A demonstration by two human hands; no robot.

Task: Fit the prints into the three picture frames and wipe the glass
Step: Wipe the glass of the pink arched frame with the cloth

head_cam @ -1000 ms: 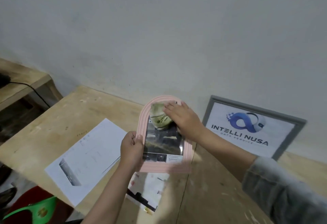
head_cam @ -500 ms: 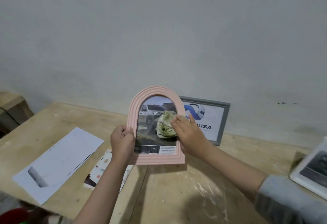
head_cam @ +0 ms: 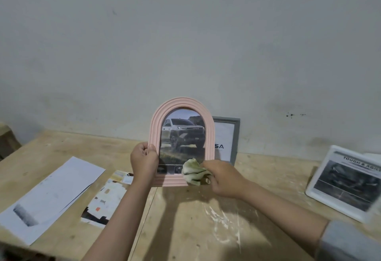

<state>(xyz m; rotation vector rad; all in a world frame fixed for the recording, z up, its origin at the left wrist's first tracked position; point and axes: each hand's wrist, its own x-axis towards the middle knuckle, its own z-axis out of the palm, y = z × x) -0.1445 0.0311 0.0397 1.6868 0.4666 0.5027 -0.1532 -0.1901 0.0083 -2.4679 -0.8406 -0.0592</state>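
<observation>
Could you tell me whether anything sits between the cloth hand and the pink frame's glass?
Nothing visible does. The right hand holds the cloth at the lower right corner of the pink arched frame, which the left hand holds upright by its left edge. The glass above it is unobstructed.

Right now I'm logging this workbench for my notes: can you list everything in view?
Arched pink picture frame: 1, pink, held upright, truck print inside.
Crumpled cloth: 1, pale green, at frame's lower right corner.
Grey rectangular frame: 1, leaning on wall behind.
White rectangular frame: 1, far right, tilted.
Loose paper sheets: several, white, left on table.
Wooden table: 1, light brown.
Left hand: grips pink frame's left edge.
Right hand: holds cloth.
</observation>
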